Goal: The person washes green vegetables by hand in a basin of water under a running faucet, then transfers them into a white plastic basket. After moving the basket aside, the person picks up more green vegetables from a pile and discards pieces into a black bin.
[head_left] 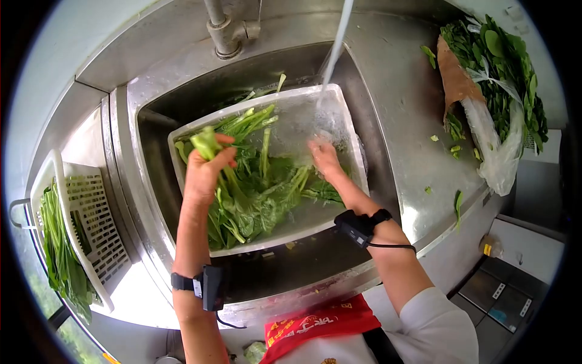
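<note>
Head view: I'm watching a person bent over a steel sink [273, 280], with twelve o'clock on the far side and the tub's middle as the centre of the dial.
White tub: it sits tilted slightly askew inside the sink, water in it, its rim [303, 93] pale against the steel.
Leafy greens: a loose heap [264, 197] lies wet in the tub, mostly from six to nine o'clock, with more stems [248, 124] toward eleven.
Left hand: at nine o'clock, over the tub, the hand [209, 171] is closed round a pale green stalk [207, 143], its thick end pointing up past the fingers.
Right hand: at three o'clock, the hand [324, 158] is down at the water; splash and blur hide the fingertips, so I can't tell whether it grips anything.
Running water: a stream [337, 42] falls into the tub at one o'clock, near the right hand.
White basket: out at nine to eight o'clock, beside the sink, the slotted basket [97, 209] holds long greens [60, 252].
Bagged leaves: at two o'clock, darker leaves [506, 67] spill from a clear plastic bag [500, 158] on the steel surface [400, 103].
Stray leaf: one [458, 205] lies just past three, near the surface's edge.
</note>
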{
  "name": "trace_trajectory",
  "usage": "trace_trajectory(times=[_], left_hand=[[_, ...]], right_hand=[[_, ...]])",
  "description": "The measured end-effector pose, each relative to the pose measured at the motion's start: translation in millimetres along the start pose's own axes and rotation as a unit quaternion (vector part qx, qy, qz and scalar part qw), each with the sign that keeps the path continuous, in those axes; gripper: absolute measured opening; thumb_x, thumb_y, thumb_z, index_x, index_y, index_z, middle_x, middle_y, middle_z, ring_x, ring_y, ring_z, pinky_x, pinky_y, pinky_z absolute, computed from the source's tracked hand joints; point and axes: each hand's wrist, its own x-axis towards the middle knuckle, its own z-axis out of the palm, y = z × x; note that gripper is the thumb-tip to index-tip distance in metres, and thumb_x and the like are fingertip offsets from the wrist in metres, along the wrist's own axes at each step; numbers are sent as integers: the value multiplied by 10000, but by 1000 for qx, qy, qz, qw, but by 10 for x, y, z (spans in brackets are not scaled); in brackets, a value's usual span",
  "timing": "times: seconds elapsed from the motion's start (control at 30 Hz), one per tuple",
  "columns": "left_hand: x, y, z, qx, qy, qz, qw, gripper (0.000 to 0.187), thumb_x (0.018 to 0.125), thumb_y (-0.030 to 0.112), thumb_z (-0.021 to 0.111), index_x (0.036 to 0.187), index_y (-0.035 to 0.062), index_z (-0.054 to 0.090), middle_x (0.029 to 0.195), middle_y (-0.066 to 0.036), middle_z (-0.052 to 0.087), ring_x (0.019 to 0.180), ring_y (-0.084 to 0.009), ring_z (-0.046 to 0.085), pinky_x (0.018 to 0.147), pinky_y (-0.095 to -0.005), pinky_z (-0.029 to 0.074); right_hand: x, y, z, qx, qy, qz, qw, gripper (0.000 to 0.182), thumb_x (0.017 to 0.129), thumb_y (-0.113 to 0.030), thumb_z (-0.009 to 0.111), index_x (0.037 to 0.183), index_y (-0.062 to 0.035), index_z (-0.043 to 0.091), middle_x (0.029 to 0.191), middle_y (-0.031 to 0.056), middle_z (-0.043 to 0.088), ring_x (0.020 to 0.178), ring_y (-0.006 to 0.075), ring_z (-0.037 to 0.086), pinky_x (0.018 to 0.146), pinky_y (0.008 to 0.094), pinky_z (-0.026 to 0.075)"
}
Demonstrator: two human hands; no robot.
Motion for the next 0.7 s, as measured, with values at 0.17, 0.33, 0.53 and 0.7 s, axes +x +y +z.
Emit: trace_trajectory(times=[0.17,0.33,0.53,0.7], left_hand=[[178,-401,497,66,-76,-44,994,378,692,78,738,1034,19,587,927,-80,628,832,-158,590,767,-288,477],[450,-777,538,76,-128,-121,981,348,675,66,751,969,-40,597,861,-67,640,768,-156,596,734,-281,476],[503,-1062,537,74,-129,-159,976,319,700,88,689,986,-35,619,838,-68,646,745,-153,583,724,-283,454],[445,-1155,500,94,-157,-183,966,278,725,136,655,958,-11,618,839,-80,640,729,-174,583,707,-307,449]], right_hand=[[-464,-925,-123,170,-234,-117,950,324,892,-213,554,1187,-85,519,941,38,588,691,97,512,545,246,440],[-355,-823,-230,191,-310,-140,921,365,861,-46,547,1222,-47,492,971,35,595,782,102,537,631,238,459],[-274,-634,-68,-151,-131,-196,960,275,856,-102,503,1122,-38,525,850,134,629,710,198,598,597,323,452],[-363,-518,145,-78,-41,-312,946,224,886,-91,454,1096,-56,526,862,141,599,707,223,559,657,298,449]])
